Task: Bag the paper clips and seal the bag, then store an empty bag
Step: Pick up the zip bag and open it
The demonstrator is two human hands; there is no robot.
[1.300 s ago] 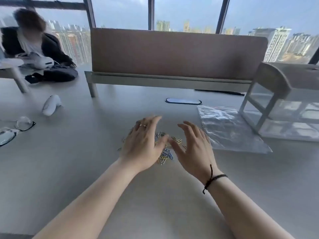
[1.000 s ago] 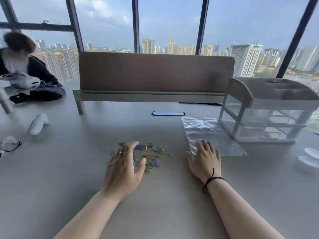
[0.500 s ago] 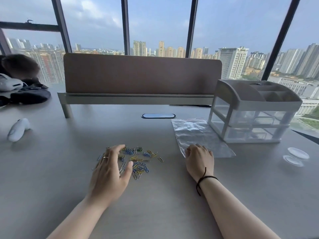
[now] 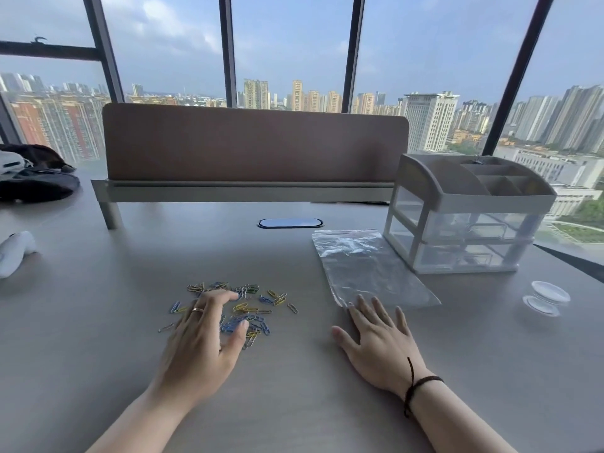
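Several coloured paper clips [image 4: 258, 305] lie scattered on the grey table [image 4: 98, 322] in front of me. My left hand [image 4: 202, 338] hovers over their left part with relaxed, slightly bent fingers and holds nothing. A clear plastic bag [image 4: 366, 266] lies flat to the right of the clips. My right hand [image 4: 379, 335] lies flat on the table, fingers spread and straight, with its fingertips at the bag's near edge. A clear drawer organiser [image 4: 464, 217] with a grey compartment top stands right behind the bag.
A brown desk divider [image 4: 255, 148] runs across the back, with a cable slot [image 4: 290, 223] in front of it. A white controller [image 4: 14, 253] lies at the left edge, dark clothing [image 4: 36, 181] beyond it. Two small clear round lids [image 4: 545, 297] sit at the right.
The view has tilted up. My right hand moved from beside the clips over to the bag's near edge; it was curled half a second ago and is flat now. The left hand stayed over the clips.
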